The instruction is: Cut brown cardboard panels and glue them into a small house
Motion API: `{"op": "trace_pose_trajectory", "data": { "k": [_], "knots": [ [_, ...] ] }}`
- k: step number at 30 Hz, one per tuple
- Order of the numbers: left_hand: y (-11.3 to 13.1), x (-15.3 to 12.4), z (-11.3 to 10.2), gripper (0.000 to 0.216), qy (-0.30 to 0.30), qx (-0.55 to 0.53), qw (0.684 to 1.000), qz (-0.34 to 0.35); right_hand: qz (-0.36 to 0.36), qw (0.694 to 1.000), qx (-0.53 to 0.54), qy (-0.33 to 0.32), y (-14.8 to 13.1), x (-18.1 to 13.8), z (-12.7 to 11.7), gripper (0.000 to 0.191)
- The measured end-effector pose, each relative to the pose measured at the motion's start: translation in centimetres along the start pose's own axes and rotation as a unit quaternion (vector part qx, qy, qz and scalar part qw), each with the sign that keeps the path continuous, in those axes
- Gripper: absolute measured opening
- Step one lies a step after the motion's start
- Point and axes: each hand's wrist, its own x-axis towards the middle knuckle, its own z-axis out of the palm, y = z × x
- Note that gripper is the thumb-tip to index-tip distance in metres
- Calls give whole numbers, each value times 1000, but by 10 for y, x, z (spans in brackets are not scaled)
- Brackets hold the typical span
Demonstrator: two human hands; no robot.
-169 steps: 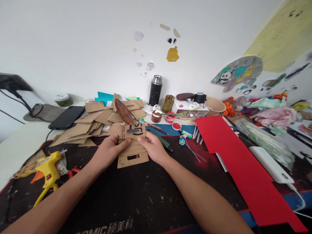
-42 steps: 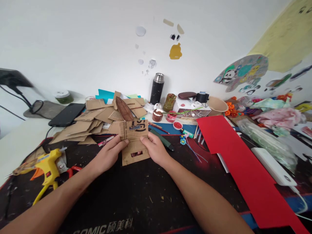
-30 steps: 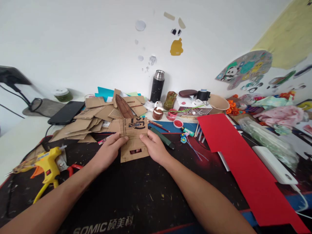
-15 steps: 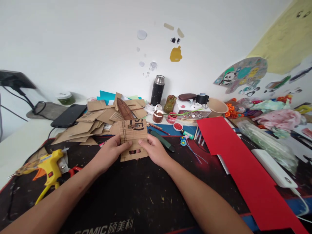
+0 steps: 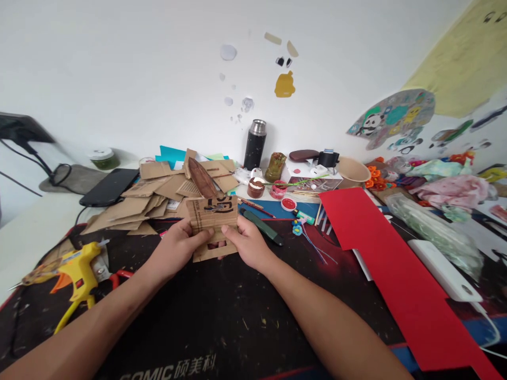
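Plainly, the left hand (image 5: 179,249) and right hand (image 5: 246,244) each pinched a side edge of the slotted cardboard piece (image 5: 214,217), held just above the black mat (image 5: 222,316) before the scrap pile (image 5: 134,208). Too hard a squeeze might crease it at the slot.

Back of cardboard piece (image 5: 214,214) unseen

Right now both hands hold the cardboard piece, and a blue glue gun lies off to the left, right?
The colour is wrong: the head view shows a yellow glue gun, lying to the left. The left hand and right hand do hold the cardboard piece.
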Motion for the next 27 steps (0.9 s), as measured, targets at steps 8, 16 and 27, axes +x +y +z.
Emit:
{"op": "trace_pose_trajectory", "data": {
  "k": [8, 16, 27],
  "knots": [
    [4, 1, 0, 58, -7, -2, 1000, -6, -6, 1000, -12, 19, 3, 5, 5, 39],
    [3, 0, 0, 62, -17, -2, 1000, -2, -3, 1000, -10, -21, 5, 3, 1, 40],
    [-3, 5, -4, 56, -20, 12, 1000, 21, -10, 1000, -9, 2, 10, 5, -1, 46]
  ]
}}
